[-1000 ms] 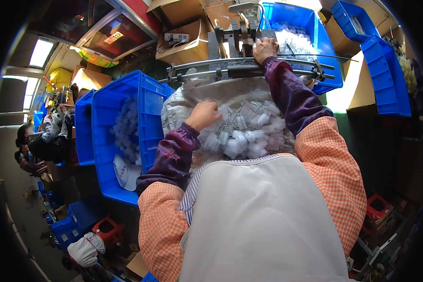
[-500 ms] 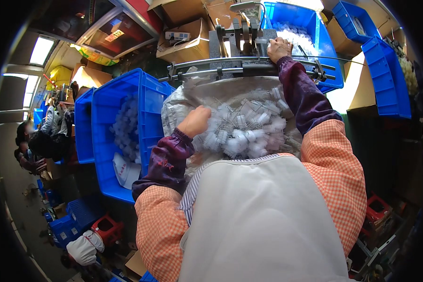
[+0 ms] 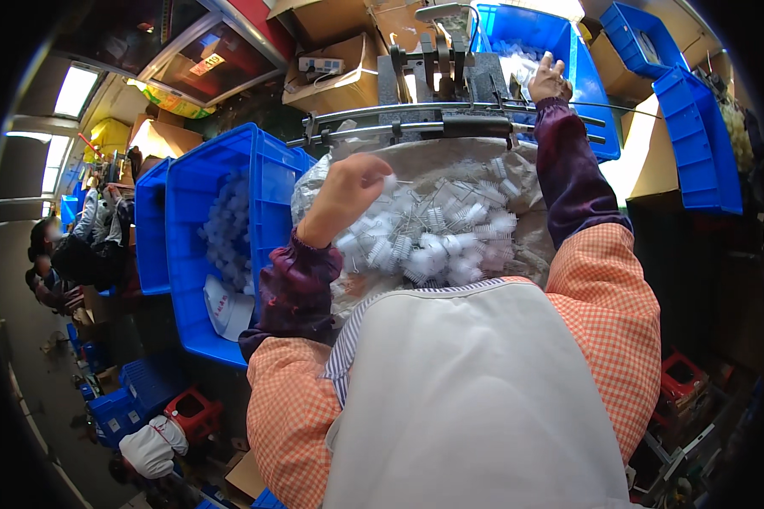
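My left hand [image 3: 348, 193] is raised over a pile of small white plastic pieces [image 3: 437, 229], comb-like and ribbed, several with thin metal pins. Its fingertips pinch one such white piece [image 3: 389, 182], whose thin pin points right. The pile lies on a pale cloth sheet [image 3: 517, 246] spread in front of me. At the far right, my right hand [image 3: 550, 82] hovers by the near edge of a blue bin [image 3: 590, 85] holding more white pieces. Its fingers are apart, and I see nothing in them. Left of that hand stands a dark metal bench device [image 3: 437, 72] with upright levers.
Two metal rods [image 3: 356, 113] run crosswise between me and the device. On my left, a deep blue crate [image 3: 259, 212] holds more white pieces and a white cap [image 3: 226, 307]. An open cardboard box [image 3: 339, 76] sits behind the rods. Other people [image 3: 93, 246] work at far left.
My right hand has moved right, from the device to the blue bin, and its fingers have spread. My left hand has risen from the pile with a white piece pinched in it.
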A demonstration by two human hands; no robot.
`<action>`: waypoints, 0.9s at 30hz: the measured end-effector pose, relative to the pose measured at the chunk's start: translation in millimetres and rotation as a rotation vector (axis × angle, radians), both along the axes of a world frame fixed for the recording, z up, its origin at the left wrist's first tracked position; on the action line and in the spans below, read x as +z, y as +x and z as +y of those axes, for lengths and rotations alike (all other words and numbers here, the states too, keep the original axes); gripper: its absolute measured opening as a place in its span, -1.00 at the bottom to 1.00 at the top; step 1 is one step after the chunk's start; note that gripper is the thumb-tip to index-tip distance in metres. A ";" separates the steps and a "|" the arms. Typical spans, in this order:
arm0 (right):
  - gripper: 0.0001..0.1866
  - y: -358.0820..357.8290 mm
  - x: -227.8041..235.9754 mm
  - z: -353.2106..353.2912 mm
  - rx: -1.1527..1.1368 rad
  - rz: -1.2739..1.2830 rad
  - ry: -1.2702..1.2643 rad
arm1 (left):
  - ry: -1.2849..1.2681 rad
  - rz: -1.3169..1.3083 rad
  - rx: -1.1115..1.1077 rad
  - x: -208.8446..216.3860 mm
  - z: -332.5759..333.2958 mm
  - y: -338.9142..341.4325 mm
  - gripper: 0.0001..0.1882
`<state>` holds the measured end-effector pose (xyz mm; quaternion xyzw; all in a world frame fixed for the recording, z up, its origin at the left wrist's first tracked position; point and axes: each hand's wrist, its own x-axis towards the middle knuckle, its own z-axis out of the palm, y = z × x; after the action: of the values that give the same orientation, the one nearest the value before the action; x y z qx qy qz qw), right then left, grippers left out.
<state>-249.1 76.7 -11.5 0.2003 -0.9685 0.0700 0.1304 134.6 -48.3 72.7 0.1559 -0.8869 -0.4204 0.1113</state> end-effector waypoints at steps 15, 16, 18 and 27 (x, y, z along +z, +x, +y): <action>-0.74 99.8 7.1 -9.6 1.123 -1.123 -0.285 | 0.334 0.010 0.123 -66.2 -0.2 -36.8 -0.79; -0.73 95.7 5.9 -12.4 1.093 -1.147 -0.301 | 0.258 -0.012 0.131 -68.2 -5.3 -30.7 -0.80; -0.67 79.6 -5.5 -14.7 1.039 -0.990 -0.338 | 0.014 -0.137 0.140 -73.2 -14.5 -13.3 -0.74; -0.83 43.4 -25.0 -17.7 0.693 -0.055 -0.174 | -0.013 -0.648 0.122 -130.2 -31.1 40.8 -0.31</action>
<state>-205.8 59.0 -36.6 0.5030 -0.8366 0.1977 0.0896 175.5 -79.4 -57.6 0.3335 -0.8679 -0.3360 -0.1507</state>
